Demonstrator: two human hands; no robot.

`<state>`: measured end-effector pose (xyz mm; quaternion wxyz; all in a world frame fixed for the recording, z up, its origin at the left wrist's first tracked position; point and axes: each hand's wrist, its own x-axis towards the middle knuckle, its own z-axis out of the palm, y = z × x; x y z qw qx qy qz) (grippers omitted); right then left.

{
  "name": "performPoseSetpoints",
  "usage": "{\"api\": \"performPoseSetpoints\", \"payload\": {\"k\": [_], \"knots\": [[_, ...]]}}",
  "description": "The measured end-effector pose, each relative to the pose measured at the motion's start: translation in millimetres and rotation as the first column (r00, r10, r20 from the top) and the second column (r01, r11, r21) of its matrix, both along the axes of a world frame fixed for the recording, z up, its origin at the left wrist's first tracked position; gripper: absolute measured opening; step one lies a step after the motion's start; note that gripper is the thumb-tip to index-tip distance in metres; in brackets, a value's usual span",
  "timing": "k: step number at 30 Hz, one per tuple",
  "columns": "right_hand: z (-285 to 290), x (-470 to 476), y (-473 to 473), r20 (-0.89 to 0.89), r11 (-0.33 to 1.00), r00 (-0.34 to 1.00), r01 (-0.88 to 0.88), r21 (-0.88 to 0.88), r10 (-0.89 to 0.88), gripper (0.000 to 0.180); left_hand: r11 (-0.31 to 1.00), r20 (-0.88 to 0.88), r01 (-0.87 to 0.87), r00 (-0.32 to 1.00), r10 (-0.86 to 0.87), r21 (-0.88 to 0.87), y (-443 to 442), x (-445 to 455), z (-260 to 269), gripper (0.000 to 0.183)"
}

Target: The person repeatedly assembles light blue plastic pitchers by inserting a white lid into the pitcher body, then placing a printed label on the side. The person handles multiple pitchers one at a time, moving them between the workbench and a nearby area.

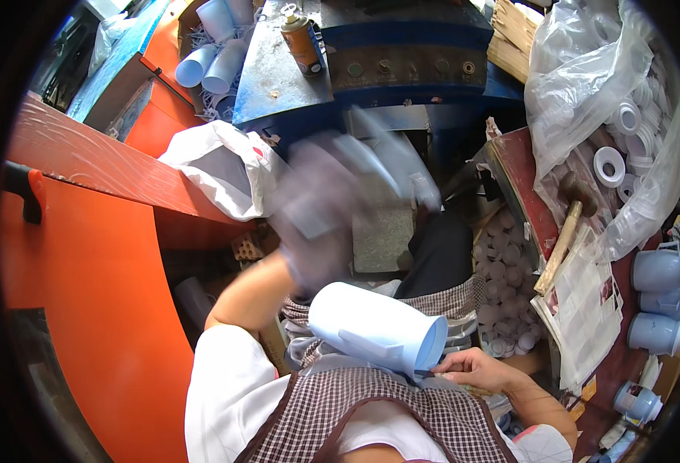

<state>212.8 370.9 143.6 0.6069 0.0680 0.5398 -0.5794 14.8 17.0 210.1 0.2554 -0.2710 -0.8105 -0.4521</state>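
A pale blue plastic jug body [363,324] lies on its side across my lap, its open mouth to the right and its handle facing me. At the lower edge of that mouth, my right hand [474,370] pinches a small dark blade [425,374]. My left hand [316,214], in a dark glove, is raised beyond the jug and heavily blurred by motion. Pale bluish streaks [392,162] show just right of it. Whether the left hand grips anything is too blurred to tell. A checked apron [328,405] covers my front and lap.
A blue machine with a control panel [409,68] stands ahead, a spray can [303,43] on its left top. At right are a hammer [565,243], newspapers [585,312], bagged white plastic rings [609,166] and several blue jugs [658,269]. An orange panel [97,278] borders my left.
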Motion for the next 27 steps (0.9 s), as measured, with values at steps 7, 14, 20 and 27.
{"api": "performPoseSetpoints", "payload": {"k": [7,14,20,27], "knots": [[14,-22,-5,0.020,0.993,0.998,-0.059,-0.106,0.062,0.025,0.793,-0.049,0.468,0.850,-0.525,-0.390,46,11,-11,0.039],[27,-26,-8,-0.889,0.839,0.435,0.529,0.126,-0.141,0.018,0.966,0.561,0.257,0.804,-0.199,-0.026,43,8,-74,0.029],[-50,5,-90,-0.985,0.936,0.174,0.347,0.057,-0.005,0.020,0.842,0.696,0.019,0.572,0.434,-0.540,28,-10,-126,0.067],[-57,33,-98,-0.907,0.922,0.169,-0.120,0.369,0.385,0.042,0.856,0.713,-0.048,0.530,0.458,-0.514,23,2,-130,0.066]]}}
